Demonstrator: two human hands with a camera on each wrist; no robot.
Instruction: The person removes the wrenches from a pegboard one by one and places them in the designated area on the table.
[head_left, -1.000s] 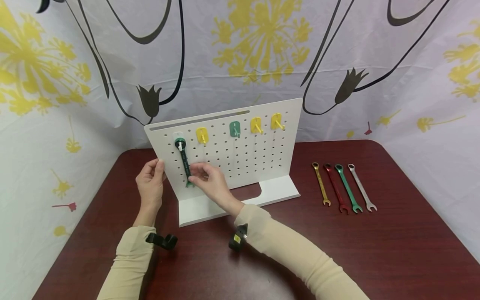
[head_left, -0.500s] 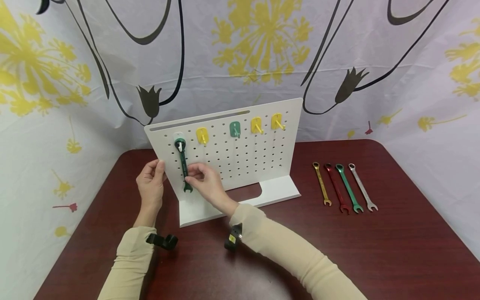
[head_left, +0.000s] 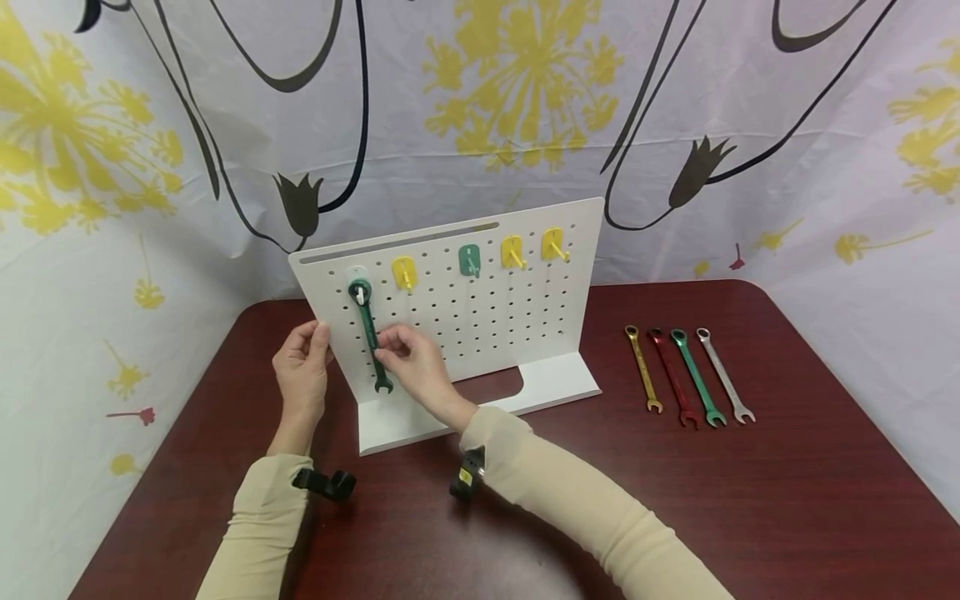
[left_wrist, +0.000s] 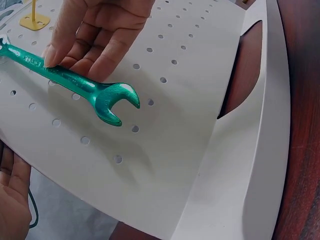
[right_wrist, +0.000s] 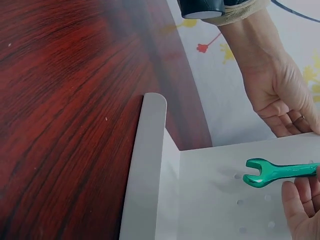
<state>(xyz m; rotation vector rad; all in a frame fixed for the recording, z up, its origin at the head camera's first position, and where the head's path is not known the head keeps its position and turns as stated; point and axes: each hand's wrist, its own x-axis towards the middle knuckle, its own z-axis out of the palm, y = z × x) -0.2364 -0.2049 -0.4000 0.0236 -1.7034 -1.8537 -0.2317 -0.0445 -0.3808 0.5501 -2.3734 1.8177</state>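
Observation:
A green combination wrench [head_left: 367, 325] hangs by its ring end on a white hook [head_left: 360, 294] at the left of the white pegboard [head_left: 465, 333]. My right hand [head_left: 422, 365] pinches its shaft between thumb and fingers, right of the wrench. In the left wrist view the wrench's open end [left_wrist: 114, 102] stands off the board and casts a shadow on it. My left hand [head_left: 302, 362] grips the board's left edge, thumb in front; in the right wrist view, fingers of that left hand [right_wrist: 280, 95] show behind the edge.
Two yellow hooks [head_left: 512, 252], [head_left: 554, 244] and a green hook [head_left: 469, 261] sit to the right, another yellow hook [head_left: 405, 272] nearer the wrench. Gold [head_left: 642, 367], red [head_left: 672, 377], green [head_left: 697, 377] and silver wrenches [head_left: 723, 375] lie on the dark red table [head_left: 810, 500].
The wrench's lower end has swung out from the board, its ring end staying on the hook. My right hand has shifted slightly left. My left hand has stayed at the board's edge.

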